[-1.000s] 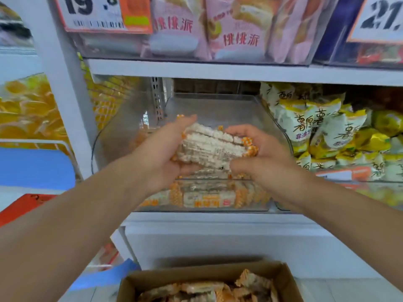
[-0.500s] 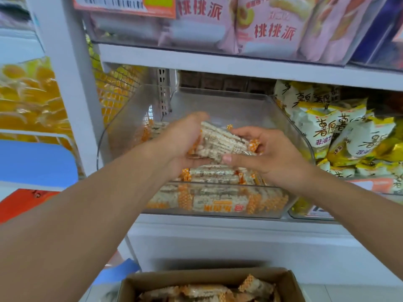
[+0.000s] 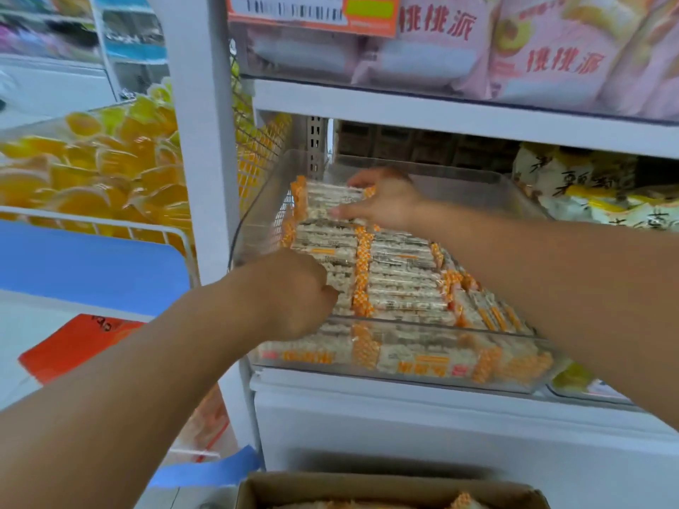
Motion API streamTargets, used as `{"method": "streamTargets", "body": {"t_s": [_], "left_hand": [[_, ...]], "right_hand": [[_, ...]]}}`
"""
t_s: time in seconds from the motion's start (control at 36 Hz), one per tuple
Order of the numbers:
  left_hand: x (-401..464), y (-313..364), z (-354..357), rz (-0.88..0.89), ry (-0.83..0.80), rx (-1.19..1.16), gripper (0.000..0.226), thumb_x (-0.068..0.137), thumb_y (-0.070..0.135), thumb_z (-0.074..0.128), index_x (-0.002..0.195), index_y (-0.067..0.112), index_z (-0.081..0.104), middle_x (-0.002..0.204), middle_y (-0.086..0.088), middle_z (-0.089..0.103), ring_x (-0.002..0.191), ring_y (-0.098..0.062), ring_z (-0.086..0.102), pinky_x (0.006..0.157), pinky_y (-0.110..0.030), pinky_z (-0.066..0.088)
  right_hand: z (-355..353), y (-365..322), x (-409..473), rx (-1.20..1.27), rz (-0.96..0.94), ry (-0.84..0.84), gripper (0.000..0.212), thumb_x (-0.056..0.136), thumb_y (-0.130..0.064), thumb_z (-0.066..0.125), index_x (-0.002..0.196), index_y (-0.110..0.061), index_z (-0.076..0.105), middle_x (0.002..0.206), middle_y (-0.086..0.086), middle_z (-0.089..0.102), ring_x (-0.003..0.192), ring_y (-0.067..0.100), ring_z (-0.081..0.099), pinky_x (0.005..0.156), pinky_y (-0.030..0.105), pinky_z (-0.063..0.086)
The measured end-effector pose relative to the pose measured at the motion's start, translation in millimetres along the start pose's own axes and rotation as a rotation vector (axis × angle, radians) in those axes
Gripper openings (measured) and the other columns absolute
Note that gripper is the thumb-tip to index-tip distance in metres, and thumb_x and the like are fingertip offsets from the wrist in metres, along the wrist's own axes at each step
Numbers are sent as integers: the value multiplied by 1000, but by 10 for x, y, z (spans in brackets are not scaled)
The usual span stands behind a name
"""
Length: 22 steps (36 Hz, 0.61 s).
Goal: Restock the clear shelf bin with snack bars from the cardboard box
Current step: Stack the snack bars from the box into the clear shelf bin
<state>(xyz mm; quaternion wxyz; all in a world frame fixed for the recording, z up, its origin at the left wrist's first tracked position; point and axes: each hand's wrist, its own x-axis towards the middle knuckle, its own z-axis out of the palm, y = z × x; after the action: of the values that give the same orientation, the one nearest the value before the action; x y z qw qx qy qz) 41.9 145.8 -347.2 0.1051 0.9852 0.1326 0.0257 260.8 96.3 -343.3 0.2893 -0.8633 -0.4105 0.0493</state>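
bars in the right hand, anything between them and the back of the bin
Nothing visible. The right hand holds the bars inside the bin, at its back left, above the rows already laid there.

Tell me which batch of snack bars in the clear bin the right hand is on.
The rear batch, at the back left of the clear bin. The right hand rests on its right end; the rows nearer the front lie flat, away from that hand.
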Motion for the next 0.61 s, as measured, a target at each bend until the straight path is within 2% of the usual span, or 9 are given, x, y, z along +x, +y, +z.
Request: {"method": "streamTargets", "body": {"t_s": [0.06, 0.11, 0.19, 0.31, 0.44, 0.53, 0.61], "left_hand": [[20, -36, 31, -41, -94, 86, 34, 102, 34, 33, 79, 14, 46, 102, -10, 58, 100, -27, 54, 82, -32, 41], [65, -67, 65, -41, -98, 122, 33, 101, 39, 33, 82, 16, 47, 106, -9, 60, 101, -28, 55, 79, -32, 40], [85, -86, 73, -43, -49, 97, 32, 99, 45, 36, 87, 20, 52, 108, -8, 61, 102, -28, 55, 77, -31, 39], [70, -66, 72, -79, -18, 34, 34, 95, 49, 41, 88, 20, 57, 101, -6, 61, 96, -29, 56, 78, -34, 46], [69, -76, 74, -96, -26, 22, 34, 95, 51, 42, 85, 21, 54, 88, -2, 50, 86, -25, 49, 73, -32, 41], [65, -64, 69, -101, -47, 0, 34, 95, 52, 41, 86, 22, 51, 96, -5, 55, 94, -29, 55, 78, -35, 45], [52, -31, 56, -114, -34, 8, 29, 95, 51, 42, 92, 24, 53, 107, -7, 59, 101, -30, 56, 75, -33, 41]], "right_hand": [[161, 43, 115, -91, -20, -31, 81, 67, -60, 83, 137, -24, 59, 144, 4, 51, 129, 22, 51, 105, 27, 43], [254, 81, 188, -213, -51, -13, 86, 67, -70, 77, 140, -29, 55, 150, 8, 42, 139, 28, 38, 113, 36, 37], [232, 84, 193, -378, -142, 15, 80, 75, -71, 68, 144, -37, 49, 144, 5, 38, 139, 28, 29, 113, 40, 34], [148, 54, 148, -496, -304, 82, 69, 84, -62, 66, 145, -37, 47, 141, 0, 44, 134, 25, 36, 108, 39, 37], [231, -1, 170, -579, -357, -57, 56, 96, -42, 61, 147, -25, 47, 145, 6, 49, 133, 31, 44, 108, 44, 41], [299, 4, 171, -553, -348, -52, 52, 97, -40, 60, 145, -23, 50, 140, 7, 55, 128, 32, 50, 104, 45, 44], [295, -48, 162, -545, -370, -13, 49, 96, -42, 60, 140, -23, 55, 136, 4, 58, 124, 31, 53, 101, 43, 45]]}}
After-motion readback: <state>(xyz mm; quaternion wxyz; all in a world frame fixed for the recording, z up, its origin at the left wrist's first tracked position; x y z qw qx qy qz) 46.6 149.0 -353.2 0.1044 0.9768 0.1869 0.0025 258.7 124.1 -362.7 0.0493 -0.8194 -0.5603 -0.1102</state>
